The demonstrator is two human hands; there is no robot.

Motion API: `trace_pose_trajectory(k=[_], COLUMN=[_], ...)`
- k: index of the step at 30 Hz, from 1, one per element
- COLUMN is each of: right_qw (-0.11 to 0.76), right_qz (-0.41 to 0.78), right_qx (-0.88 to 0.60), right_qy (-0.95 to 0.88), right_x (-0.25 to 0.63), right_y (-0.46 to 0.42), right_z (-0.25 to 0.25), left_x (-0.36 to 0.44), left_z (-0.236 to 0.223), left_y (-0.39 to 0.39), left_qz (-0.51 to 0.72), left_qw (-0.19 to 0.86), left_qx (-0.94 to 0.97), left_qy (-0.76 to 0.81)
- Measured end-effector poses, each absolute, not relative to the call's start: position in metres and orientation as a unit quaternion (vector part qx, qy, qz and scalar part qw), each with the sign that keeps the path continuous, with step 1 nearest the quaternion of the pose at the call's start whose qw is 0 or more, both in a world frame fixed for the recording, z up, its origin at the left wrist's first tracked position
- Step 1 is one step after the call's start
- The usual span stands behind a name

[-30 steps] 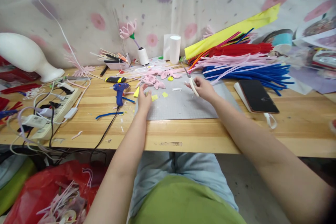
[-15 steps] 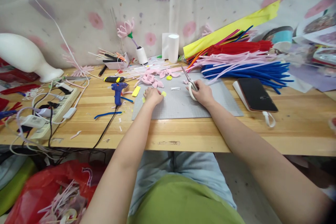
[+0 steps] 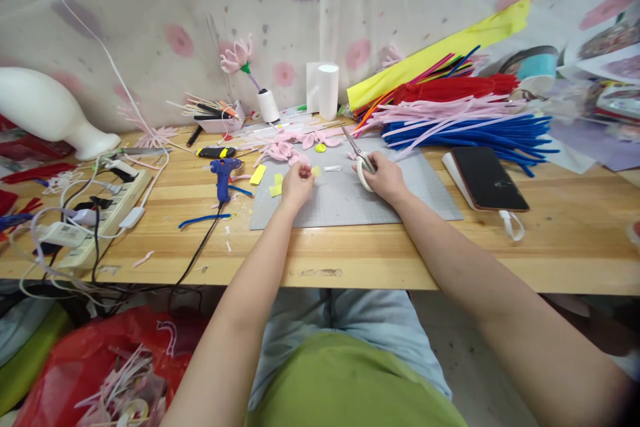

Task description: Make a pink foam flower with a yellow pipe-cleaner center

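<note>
My left hand (image 3: 299, 185) is closed, pinching a small yellow paper piece (image 3: 315, 172) above the grey cutting mat (image 3: 345, 203). Other yellow pieces (image 3: 276, 185) lie on the mat just left of that hand. In my right hand (image 3: 384, 177) is a pair of scissors (image 3: 365, 167) with white handles, its blades pointing up and away to the left. Pink fuzzy petals (image 3: 283, 150) and a round yellow piece (image 3: 320, 147) sit at the mat's far side. A thin whitish strip (image 3: 333, 168) rests between my hands.
Left of the mat lie a blue glue gun (image 3: 223, 177), a utility knife (image 3: 215, 152) and a power strip (image 3: 107, 220) with tangled cables. Bundled pipe cleaners (image 3: 465, 130) are piled at the back right, near a phone (image 3: 489, 179). A pink flower (image 3: 238, 57) stands behind.
My left hand has lifted and shifted slightly right with the yellow piece, uncovering the yellow pieces beside it. My right hand and the scissors have barely moved.
</note>
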State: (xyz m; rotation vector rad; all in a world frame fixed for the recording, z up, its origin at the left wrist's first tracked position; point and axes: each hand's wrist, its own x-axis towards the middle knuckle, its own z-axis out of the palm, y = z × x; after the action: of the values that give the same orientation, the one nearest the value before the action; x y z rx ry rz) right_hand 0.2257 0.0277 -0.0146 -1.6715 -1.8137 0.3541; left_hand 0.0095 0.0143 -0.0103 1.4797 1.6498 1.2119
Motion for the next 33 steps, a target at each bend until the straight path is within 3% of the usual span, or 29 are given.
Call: trace_pose_trajectory(k=[3, 7, 11, 19, 33], right_qw=[0.325, 0.265, 0.178, 0.102, 0.108], right_qz=[0.18, 0.227, 0.186, 0.171, 0.188], right_qx=[-0.606, -0.544, -0.504, -0.514, -0.507], right_qy=[-0.703, -0.763, -0.825, -0.834, -0.834], right_x=[0.221, 0.205, 0.194, 0.211, 0.207], right_y=[0.024, 0.017, 0.013, 0.01, 0.012], right_z=[-0.006, 0.005, 0.007, 0.013, 0.011], left_x=[0.017, 0.019, 0.013, 0.01, 0.014], left_z=[-0.012, -0.007, -0.001, -0.004, -0.003], left_y=[0.007, 0.0, -0.001, -0.001, -0.005], left_qz=[0.586, 0.627, 0.649, 0.647, 0.596], left_qw=[0.457, 0.583, 0.589, 0.564, 0.596], left_qx=[0.404, 0.232, 0.183, 0.264, 0.295], left_qy=[0.533, 0.461, 0.446, 0.441, 0.451])
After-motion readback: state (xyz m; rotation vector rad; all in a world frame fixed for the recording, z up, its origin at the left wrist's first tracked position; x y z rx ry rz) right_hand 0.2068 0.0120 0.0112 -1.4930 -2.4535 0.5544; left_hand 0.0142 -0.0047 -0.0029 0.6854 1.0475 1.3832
